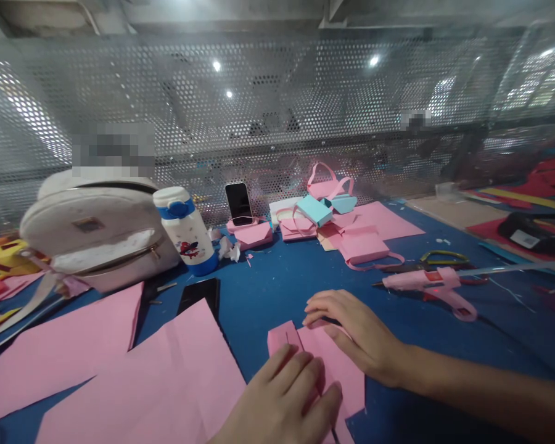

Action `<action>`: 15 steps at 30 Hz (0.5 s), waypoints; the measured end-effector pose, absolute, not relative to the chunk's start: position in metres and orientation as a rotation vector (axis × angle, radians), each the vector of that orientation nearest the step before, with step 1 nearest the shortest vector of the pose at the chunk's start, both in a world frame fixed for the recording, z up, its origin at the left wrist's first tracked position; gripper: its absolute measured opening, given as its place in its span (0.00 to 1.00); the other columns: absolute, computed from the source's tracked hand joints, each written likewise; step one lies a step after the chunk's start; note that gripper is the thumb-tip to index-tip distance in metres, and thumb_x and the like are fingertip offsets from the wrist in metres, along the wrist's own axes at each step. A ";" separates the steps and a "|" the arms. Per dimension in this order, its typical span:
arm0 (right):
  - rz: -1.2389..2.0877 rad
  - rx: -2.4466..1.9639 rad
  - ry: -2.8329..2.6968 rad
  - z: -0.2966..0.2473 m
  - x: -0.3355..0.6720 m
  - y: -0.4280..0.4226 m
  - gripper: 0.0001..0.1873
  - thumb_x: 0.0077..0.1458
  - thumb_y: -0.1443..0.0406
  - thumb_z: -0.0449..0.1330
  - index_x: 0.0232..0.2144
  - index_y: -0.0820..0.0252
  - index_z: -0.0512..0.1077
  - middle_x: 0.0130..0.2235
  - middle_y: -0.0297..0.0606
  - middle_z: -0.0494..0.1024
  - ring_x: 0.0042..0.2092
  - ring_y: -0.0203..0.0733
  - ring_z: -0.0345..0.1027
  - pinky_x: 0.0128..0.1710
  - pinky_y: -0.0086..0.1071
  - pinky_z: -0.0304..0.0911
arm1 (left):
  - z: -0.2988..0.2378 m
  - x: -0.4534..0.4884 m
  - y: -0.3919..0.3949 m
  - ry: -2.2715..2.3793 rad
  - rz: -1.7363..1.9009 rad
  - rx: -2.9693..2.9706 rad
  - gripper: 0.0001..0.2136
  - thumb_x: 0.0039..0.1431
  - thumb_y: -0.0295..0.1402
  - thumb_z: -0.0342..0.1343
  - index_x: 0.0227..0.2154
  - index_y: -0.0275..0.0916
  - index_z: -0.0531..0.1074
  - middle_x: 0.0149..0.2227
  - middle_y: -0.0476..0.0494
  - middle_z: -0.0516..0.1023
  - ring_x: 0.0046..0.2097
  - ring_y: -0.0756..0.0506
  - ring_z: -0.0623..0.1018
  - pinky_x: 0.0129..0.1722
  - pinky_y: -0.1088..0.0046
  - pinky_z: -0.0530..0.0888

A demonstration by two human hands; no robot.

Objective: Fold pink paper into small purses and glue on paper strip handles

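A folded piece of pink paper (351,376) lies on the blue table in front of me, with creases and a raised flap at its left end. My left hand (282,394) is closed over the near left part, its curled fingers pressing along a fold. Beneath its thumb a thin dark edge shows, too little to name. At the paper's far edge is my right hand (356,339), fingers bent over the edge and thumb on the near side. Larger pink sheets (157,376) lie to the left. A pink glue gun (425,281) lies to the right, a small red light on it.
At the back stand a white backpack (102,228), a bottle (187,237) and a propped phone (238,202). Small pink paper bags (253,235) and teal ones (315,211) sit along the panel. A dark phone (198,295) lies partly under a sheet; pliers (444,258) lie behind the glue gun.
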State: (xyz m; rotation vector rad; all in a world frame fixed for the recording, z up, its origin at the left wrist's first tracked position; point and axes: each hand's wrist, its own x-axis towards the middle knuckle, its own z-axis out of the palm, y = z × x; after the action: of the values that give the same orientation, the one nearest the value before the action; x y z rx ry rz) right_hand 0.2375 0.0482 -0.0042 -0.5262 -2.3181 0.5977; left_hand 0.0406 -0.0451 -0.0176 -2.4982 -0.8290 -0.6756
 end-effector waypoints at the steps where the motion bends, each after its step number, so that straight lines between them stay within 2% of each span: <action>1: 0.597 -0.526 -2.309 -0.004 0.238 0.048 0.14 0.66 0.65 0.46 0.48 0.57 0.68 0.48 0.42 0.75 0.51 0.48 0.66 0.50 0.45 0.60 | -0.017 0.041 -0.045 -0.828 -0.682 -2.495 0.15 0.70 0.36 0.43 0.45 0.36 0.74 0.40 0.40 0.78 0.42 0.42 0.77 0.49 0.60 0.72; 12: 0.647 -0.529 -2.456 -0.002 0.235 0.047 0.14 0.68 0.62 0.45 0.46 0.58 0.69 0.48 0.42 0.75 0.50 0.49 0.66 0.51 0.44 0.59 | -0.015 0.043 -0.044 -0.825 -0.715 -2.475 0.16 0.71 0.35 0.41 0.43 0.37 0.75 0.37 0.42 0.78 0.40 0.42 0.77 0.47 0.62 0.73; 15: 0.634 -0.504 -2.440 -0.003 0.236 0.046 0.15 0.68 0.61 0.46 0.48 0.58 0.68 0.49 0.42 0.75 0.51 0.48 0.65 0.52 0.43 0.58 | -0.016 0.042 -0.044 -0.826 -0.710 -2.470 0.16 0.71 0.35 0.41 0.43 0.37 0.75 0.38 0.42 0.79 0.41 0.43 0.77 0.48 0.62 0.72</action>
State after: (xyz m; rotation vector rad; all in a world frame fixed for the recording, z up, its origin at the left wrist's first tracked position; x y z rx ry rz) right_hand 0.2359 0.0461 -0.0029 -0.5038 -2.4403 0.6343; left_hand 0.0417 -0.0443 -0.0164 -2.4705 -0.8261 -0.7105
